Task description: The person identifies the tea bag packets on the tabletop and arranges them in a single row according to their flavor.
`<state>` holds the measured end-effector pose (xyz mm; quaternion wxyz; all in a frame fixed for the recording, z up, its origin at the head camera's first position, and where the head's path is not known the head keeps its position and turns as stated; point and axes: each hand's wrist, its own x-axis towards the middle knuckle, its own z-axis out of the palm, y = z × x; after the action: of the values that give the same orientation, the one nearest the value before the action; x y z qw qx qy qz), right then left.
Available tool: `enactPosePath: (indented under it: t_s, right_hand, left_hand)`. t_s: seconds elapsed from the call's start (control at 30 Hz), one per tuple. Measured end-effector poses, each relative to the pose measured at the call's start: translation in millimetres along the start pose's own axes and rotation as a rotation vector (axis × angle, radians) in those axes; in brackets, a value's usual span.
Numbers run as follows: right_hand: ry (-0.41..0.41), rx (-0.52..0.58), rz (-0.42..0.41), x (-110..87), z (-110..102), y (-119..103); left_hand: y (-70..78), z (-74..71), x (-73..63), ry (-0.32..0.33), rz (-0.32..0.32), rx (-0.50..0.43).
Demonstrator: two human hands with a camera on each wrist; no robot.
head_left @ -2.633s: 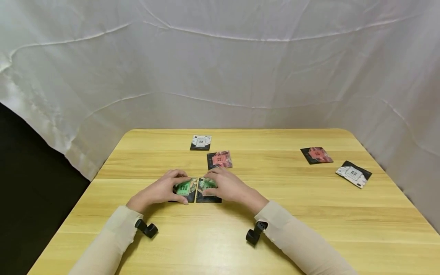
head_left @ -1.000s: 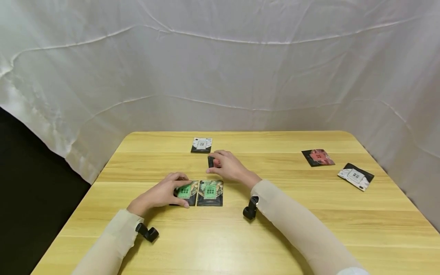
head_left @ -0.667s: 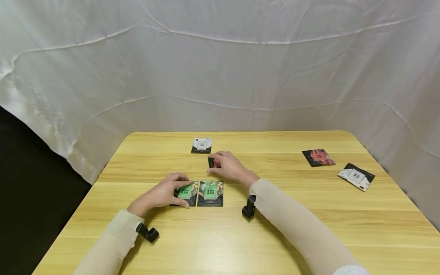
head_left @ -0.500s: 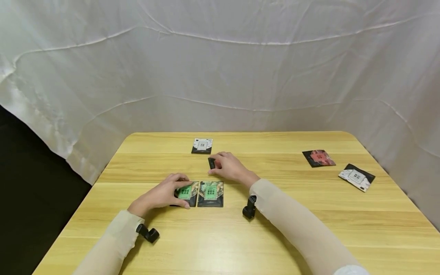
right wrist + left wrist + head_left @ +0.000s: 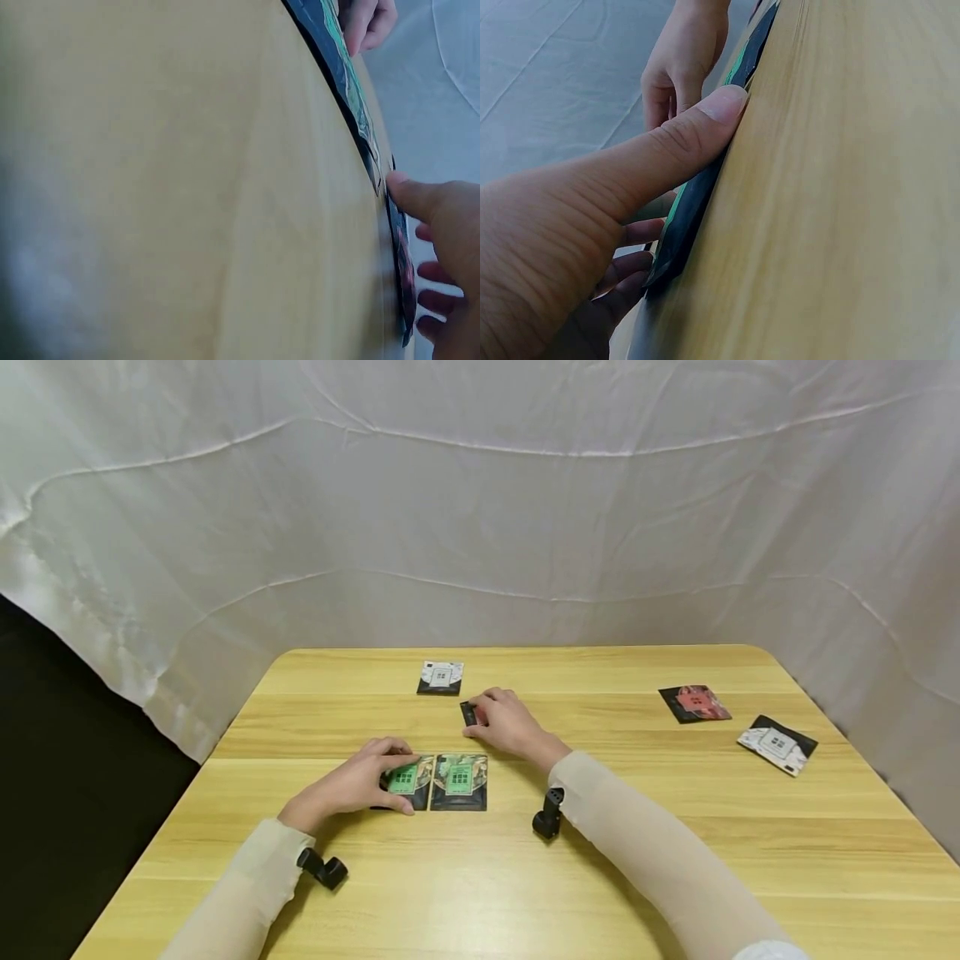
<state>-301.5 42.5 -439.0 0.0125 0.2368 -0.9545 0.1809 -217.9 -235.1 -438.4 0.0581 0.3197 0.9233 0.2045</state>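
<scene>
In the head view two green-and-black sachets lie side by side, nearly touching. My left hand (image 5: 358, 783) spans the left green sachet (image 5: 422, 787), thumb on its near edge and fingers curled at its far side, as the left wrist view confirms. The right green sachet (image 5: 460, 782) lies untouched. Just beyond it, my right hand (image 5: 512, 723) grips a red-and-black sachet (image 5: 468, 713) flat on the table, mostly hidden under the palm. In the right wrist view the thumb meets this red sachet's (image 5: 405, 274) edge, with the fingers along its other side.
A white-and-black sachet (image 5: 440, 677) lies toward the back of the wooden table (image 5: 585, 877). Farther right are another red sachet (image 5: 694, 703) and a tilted white sachet (image 5: 777, 745). A pale curtain (image 5: 480, 527) hangs behind the table's back edge.
My right hand has left the right green sachet and reached forward to the red sachet, which has since shifted slightly right and turned. My left hand has stayed on the left green sachet.
</scene>
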Motion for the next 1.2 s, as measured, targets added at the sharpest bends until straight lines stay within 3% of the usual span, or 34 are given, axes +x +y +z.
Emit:
enactPosePath:
  t_s: [0.27,0.63,0.87,1.2]
  right_hand:
    - [-0.009,-0.03,0.095,-1.9,-8.1,-0.3]
    - [-0.059,0.049,0.054,-1.1,-12.5,10.8]
    - [-0.027,0.133,0.06,-2.1,-13.7,19.0]
    - [-0.044,0.129,0.078,-6.5,-14.0,25.7]
  left_hand:
    - [-0.4,-1.9,0.4,0.004,-0.002,-0.017]
    - [-2.6,-1.3,1.8,0.01,0.002,-0.005]
    - [-1.7,-1.8,2.6,0.014,0.012,-0.008]
    - [-1.0,-1.1,1.3,0.007,0.008,-0.018]
